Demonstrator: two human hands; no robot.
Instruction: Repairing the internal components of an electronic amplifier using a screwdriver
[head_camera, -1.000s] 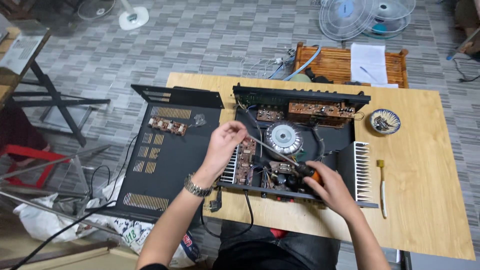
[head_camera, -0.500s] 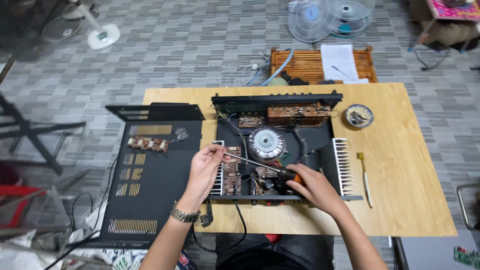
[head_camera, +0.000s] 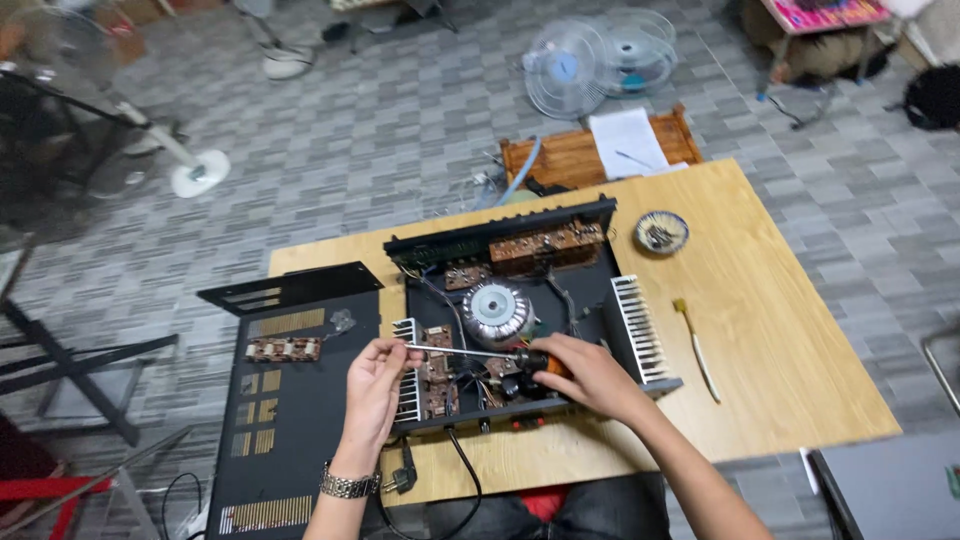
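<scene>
An opened black amplifier chassis (head_camera: 590, 262) lies on a wooden table (head_camera: 780, 340), showing circuit boards and a round silver transformer (head_camera: 497, 305). My right hand (head_camera: 585, 372) grips the orange and black handle of a screwdriver (head_camera: 480, 353) held level over the chassis. Its metal shaft points left, and the fingers of my left hand (head_camera: 375, 385) pinch it near the tip, above a finned heat sink (head_camera: 405, 380). A metal watch (head_camera: 348, 485) sits on my left wrist.
The black perforated cover (head_camera: 285, 400) lies left of the chassis with a small circuit board (head_camera: 283, 349) on it. A small dish of parts (head_camera: 661, 231) and a thin brush-like tool (head_camera: 696, 348) rest on the right. A wooden tray (head_camera: 575, 158) and fans (head_camera: 598, 62) stand on the floor.
The camera view has shifted, so the table sits further right and tilted. Both hands have drawn closer over the front of the chassis, with the screwdriver now level between them.
</scene>
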